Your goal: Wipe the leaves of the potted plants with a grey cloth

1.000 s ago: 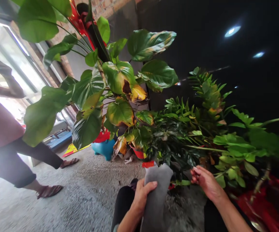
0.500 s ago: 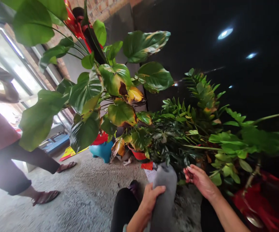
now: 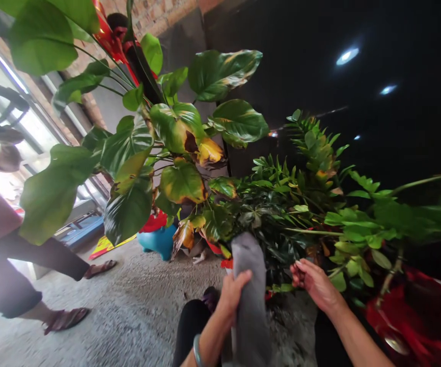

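Grey fabric (image 3: pixel 250 300) bunched firmly in left hand grip (image 3: pixel 233 294); right hand grip (image 3: pixel 315 285) half open, empty, just beside green foliage (image 3: pixel 285 224).

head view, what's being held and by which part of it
The left hand grips a grey cloth on its upper part, below the top end; the right hand holds nothing.
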Tool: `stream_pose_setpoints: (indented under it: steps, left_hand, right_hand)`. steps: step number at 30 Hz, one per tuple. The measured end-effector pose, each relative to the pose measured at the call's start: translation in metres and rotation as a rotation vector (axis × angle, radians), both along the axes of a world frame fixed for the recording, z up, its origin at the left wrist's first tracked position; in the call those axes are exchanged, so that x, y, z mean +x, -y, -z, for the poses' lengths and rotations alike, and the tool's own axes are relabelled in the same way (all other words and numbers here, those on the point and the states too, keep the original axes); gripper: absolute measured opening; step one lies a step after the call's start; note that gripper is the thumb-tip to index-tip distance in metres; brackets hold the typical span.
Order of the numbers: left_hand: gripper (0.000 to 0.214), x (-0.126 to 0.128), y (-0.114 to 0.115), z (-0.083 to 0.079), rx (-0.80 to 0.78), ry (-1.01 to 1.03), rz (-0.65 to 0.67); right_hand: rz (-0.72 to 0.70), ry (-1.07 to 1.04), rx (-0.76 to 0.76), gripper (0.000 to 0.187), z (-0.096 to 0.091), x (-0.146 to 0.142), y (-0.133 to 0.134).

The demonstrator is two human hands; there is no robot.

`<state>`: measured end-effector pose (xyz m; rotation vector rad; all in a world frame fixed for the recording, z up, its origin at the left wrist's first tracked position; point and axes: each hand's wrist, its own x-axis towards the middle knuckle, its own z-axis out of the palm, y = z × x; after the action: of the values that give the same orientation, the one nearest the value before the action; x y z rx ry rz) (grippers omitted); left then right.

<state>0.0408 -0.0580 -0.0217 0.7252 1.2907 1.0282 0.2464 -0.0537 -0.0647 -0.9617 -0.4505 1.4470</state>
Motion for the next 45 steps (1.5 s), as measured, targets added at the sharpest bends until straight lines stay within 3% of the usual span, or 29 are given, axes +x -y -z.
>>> stream_pose_setpoints:
  steps: [2,4,6,9,11,14,17,19,22,26,28,31,35,38,41,43,45]
  left_hand:
    - [0.038,0.004,0.022,0.015,-0.050,0.048,0.157]
    - [0.040,0.005,0.031,0.007,-0.027,0.100,0.240]
    - [0.042,0.005,0.024,-0.020,0.061,0.123,0.226]
    - [0.043,0.007,-0.005,-0.067,0.235,0.163,0.040]
    - [0.046,0.012,-0.023,-0.079,0.297,0.180,-0.076]
    - [0.043,0.020,-0.032,-0.060,0.293,0.054,0.002]
    - [0.031,0.019,-0.018,-0.024,0.194,-0.129,0.292]
    - [0.028,0.013,-0.007,-0.014,0.123,-0.161,0.503]
    - [0.031,0.006,-0.006,-0.036,0.143,-0.135,0.638]
    - [0.041,0.016,-0.032,-0.088,0.341,0.057,0.375]
    - [0.043,0.025,-0.046,-0.096,0.405,0.137,0.252]
    - [0.035,0.032,-0.050,-0.073,0.377,0.013,0.303]
    - [0.017,0.013,-0.027,-0.031,0.208,-0.346,0.619]
    - [0.018,-0.007,-0.016,-0.038,0.140,-0.310,0.713]
    - [0.030,-0.011,-0.024,-0.075,0.200,-0.109,0.591]
    - [0.036,-0.002,-0.035,-0.097,0.306,0.048,0.382]
    - [0.036,0.009,-0.044,-0.105,0.383,0.134,0.192]
  right_hand:
    - [0.001,0.006,-0.004,0.033,0.001,0.002,0.000]
    - [0.004,0.007,-0.002,0.032,0.001,0.004,0.000]
    - [0.002,0.005,0.003,0.032,0.001,0.005,0.000]
    - [-0.011,0.007,0.007,0.032,0.000,0.004,0.000]
    - [-0.017,0.009,0.011,0.032,0.000,0.002,-0.001]
    - [-0.015,0.011,0.008,0.032,0.003,0.002,-0.002]
    - [-0.012,0.023,-0.014,0.031,0.008,0.003,-0.003]
    - [-0.010,0.030,-0.023,0.030,0.011,0.005,-0.002]
    - [-0.001,0.027,-0.013,0.031,0.011,0.007,-0.001]
    - [-0.004,0.024,0.015,0.032,0.004,0.004,-0.001]
    - [-0.008,0.022,0.025,0.032,0.002,0.002,-0.001]
    - [-0.006,0.016,0.027,0.031,0.002,0.001,-0.001]
    - [0.001,0.014,0.012,0.029,0.006,0.003,0.000]
    - [0.007,0.003,0.004,0.031,0.005,0.006,0.001]
    - [0.005,-0.002,0.006,0.032,0.003,0.006,0.001]
    - [0.000,0.000,0.013,0.031,0.002,0.004,0.000]
    - [-0.005,0.004,0.021,0.029,0.001,0.002,-0.001]
